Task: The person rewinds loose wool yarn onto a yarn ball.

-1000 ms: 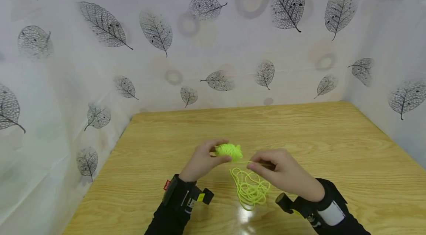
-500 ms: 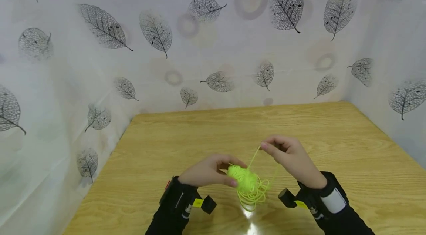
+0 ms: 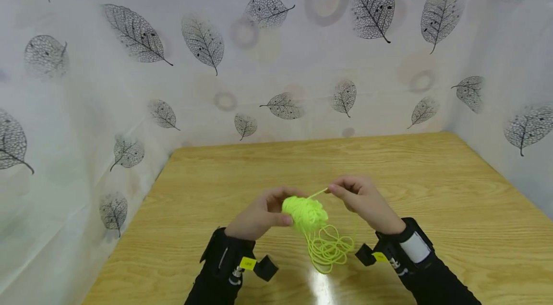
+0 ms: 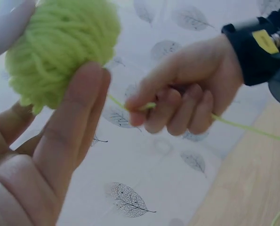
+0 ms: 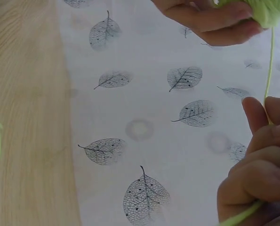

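Observation:
A ball of bright yellow-green yarn (image 3: 306,213) is held up above the table by my left hand (image 3: 265,213), with thumb and fingers around its left end. In the left wrist view the wound strands of the yarn ball (image 4: 67,44) show between the fingers. My right hand (image 3: 367,201) pinches a taut strand (image 3: 318,192) that runs to the top of the ball. In the right wrist view that strand (image 5: 270,70) passes between thumb and forefinger and leaves below the curled fingers. Loose loops of the same yarn (image 3: 328,250) lie on the table below the ball.
The wooden table (image 3: 216,170) reaches back to a pale curtain (image 3: 302,65) printed with leaves, which also stands along both sides. Each wrist wears a black strap with a small camera, such as the left one (image 3: 265,268).
The ball dipped over the loose loops with the right hand high, then rose and shifted left again. The strand between hands now slants shorter, and the right hand has moved slightly left.

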Motion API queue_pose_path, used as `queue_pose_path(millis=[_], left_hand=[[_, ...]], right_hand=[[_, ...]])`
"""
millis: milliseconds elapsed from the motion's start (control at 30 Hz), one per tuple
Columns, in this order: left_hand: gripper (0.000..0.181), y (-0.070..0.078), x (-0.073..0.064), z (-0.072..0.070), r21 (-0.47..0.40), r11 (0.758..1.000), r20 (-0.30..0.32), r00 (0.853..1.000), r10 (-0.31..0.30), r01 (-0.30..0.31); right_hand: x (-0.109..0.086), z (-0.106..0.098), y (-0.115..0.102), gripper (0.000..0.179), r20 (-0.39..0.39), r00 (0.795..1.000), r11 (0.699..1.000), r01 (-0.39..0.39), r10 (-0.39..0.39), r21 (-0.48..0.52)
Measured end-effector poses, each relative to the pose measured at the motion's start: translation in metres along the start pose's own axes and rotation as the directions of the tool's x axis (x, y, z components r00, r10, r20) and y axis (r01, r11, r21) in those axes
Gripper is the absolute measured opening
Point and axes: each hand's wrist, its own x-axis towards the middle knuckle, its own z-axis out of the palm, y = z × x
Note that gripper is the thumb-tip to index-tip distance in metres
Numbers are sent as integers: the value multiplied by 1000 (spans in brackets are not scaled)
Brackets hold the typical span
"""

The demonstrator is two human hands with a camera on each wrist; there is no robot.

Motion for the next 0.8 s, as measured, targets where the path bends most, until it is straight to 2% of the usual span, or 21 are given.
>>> queue_pose_path(millis=[67, 167, 300, 400, 567, 633, 700, 800], left_hand=[[40, 0, 0, -2, -30, 999, -42, 999, 34, -36], [41, 1, 0, -3, -43, 996, -119, 990, 70, -76], [41, 3, 0, -4, -47, 994, -260, 962, 84, -100], [41, 4, 1, -2, -43, 994, -380, 921, 80, -104], [46, 4, 5, 0, 48, 996, -552, 828, 93, -80], [46, 3, 7, 0, 107, 993, -603, 791, 106, -52], [46, 2, 9, 0, 175, 985, -639, 759, 124, -14], [47, -1, 10, -3, 285, 956, -677, 720, 152, 65]], right_hand=[[1, 3, 5, 20, 24, 999, 999, -44, 44, -2], [2, 8, 11, 23, 62, 993, 995, -102, 103, -19], [3, 15, 19, 24, 123, 984, 989, -122, 131, -84], [3, 21, 22, 25, 179, 973, 984, -124, 146, -129], [3, 29, 20, 22, 260, 955, 975, -91, 144, -205], [2, 32, 17, 21, 288, 948, 970, -68, 136, -232], [1, 33, 14, 19, 313, 940, 966, -52, 132, -253], [-1, 34, 5, 18, 346, 931, 964, -26, 120, -266]])
